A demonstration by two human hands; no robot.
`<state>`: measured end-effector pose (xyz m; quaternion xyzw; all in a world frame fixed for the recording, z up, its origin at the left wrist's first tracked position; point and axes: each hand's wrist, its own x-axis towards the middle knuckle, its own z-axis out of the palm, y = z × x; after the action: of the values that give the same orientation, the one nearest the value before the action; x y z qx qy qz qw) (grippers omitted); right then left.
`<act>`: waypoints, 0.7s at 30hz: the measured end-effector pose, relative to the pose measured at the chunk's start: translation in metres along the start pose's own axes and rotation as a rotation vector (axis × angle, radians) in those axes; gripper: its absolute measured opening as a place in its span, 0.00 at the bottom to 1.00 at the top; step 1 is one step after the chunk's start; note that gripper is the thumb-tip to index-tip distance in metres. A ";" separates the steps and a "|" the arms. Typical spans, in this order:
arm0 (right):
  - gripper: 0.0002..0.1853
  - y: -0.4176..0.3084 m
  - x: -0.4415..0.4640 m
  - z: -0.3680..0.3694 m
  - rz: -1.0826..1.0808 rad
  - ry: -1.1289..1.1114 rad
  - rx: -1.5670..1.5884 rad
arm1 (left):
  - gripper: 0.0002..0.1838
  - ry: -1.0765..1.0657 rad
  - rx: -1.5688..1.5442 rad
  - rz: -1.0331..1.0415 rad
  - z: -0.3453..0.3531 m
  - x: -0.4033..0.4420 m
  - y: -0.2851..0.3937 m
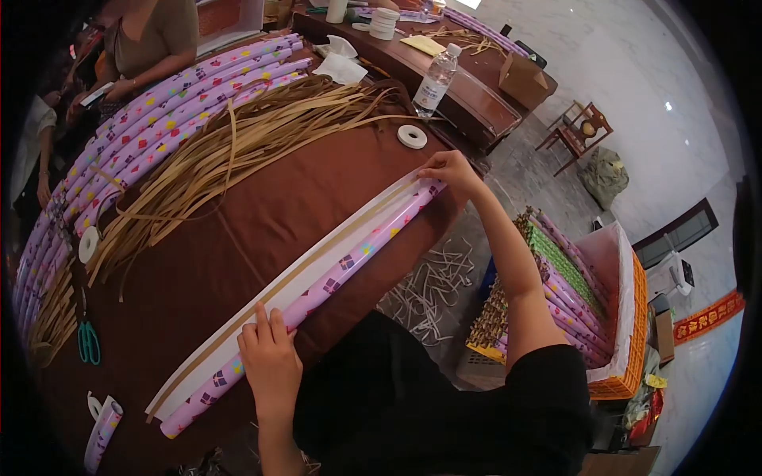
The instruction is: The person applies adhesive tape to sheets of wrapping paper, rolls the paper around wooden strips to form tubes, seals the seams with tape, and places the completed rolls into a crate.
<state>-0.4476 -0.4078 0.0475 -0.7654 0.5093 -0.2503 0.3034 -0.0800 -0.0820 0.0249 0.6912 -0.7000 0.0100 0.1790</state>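
A long roll of lilac patterned wrapping paper (343,274) lies diagonally at the table's front edge, its white underside (309,258) partly unrolled. Along that white face runs a narrow brown strip (210,353). My left hand (270,349) rests on the paper near the middle, fingers stretched over the white face and strip, thumb against the roll. At the far right end, my right hand (448,170) has its fingers closed in a pinch on the brown strip's end, beside the roll. The fingertips partly cover what they hold there.
Loose brown strips (230,151) and finished lilac rolls (167,111) lie behind. Nearby are a tape roll (412,136), water bottle (436,83), scissors (89,343) and small roll (103,436). An orange crate (627,341) holds rolls. Another person (155,40) is back left.
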 end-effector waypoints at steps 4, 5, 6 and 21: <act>0.10 0.005 0.008 0.013 0.005 0.020 -0.112 | 0.21 0.002 0.007 -0.003 0.002 -0.001 -0.002; 0.10 0.003 0.009 0.012 0.020 0.009 -0.119 | 0.21 0.006 0.014 0.002 0.003 -0.001 -0.002; 0.10 0.001 0.009 0.012 0.035 -0.002 -0.127 | 0.21 0.005 0.015 0.005 0.003 -0.001 -0.002; 0.17 -0.011 0.017 0.016 0.041 -0.034 -0.507 | 0.21 0.025 0.015 0.021 0.004 0.000 -0.003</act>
<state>-0.4232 -0.4169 0.0454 -0.8107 0.5659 -0.0958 0.1153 -0.0781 -0.0828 0.0207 0.6849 -0.7050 0.0260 0.1823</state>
